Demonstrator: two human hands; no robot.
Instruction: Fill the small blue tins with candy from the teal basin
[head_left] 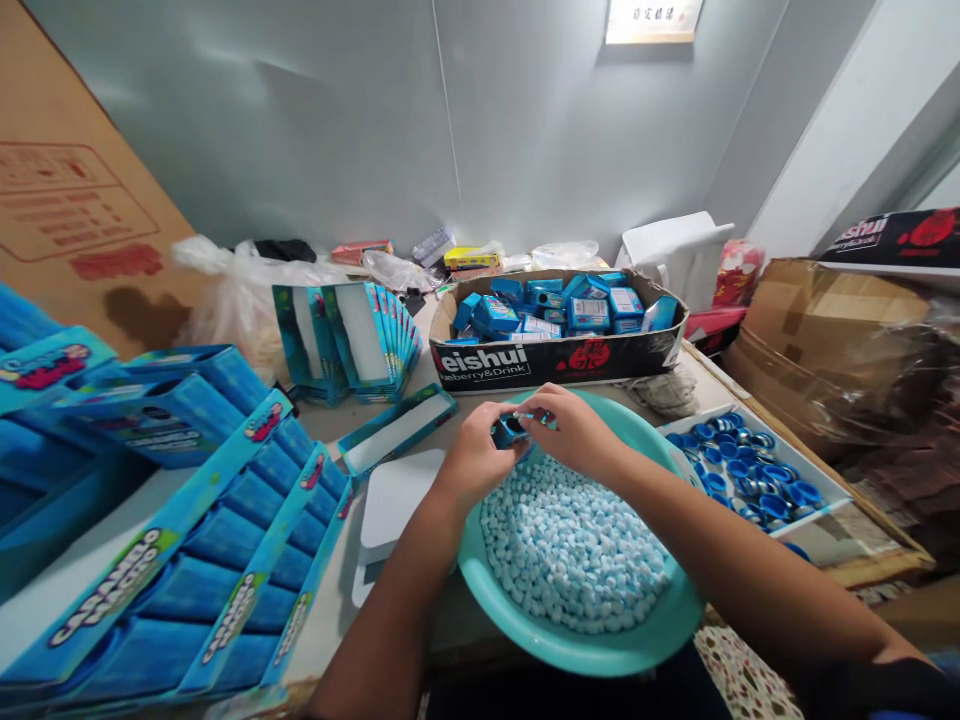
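Above the far rim of the teal plastic basin [577, 657], toward its eleven o'clock, the left hand [478, 456] curls its fingers snugly around a small blue printed box [506, 436]. The right hand [574, 428] bunches its fingertips narrowly at the box's top; whether they pinch anything, I can't tell. I'd grip lightly, since the card looks easily dented, and work over the white and pale-blue pellets [574, 550] so strays land among them. At twelve o'clock stands the drink carton [551, 368].
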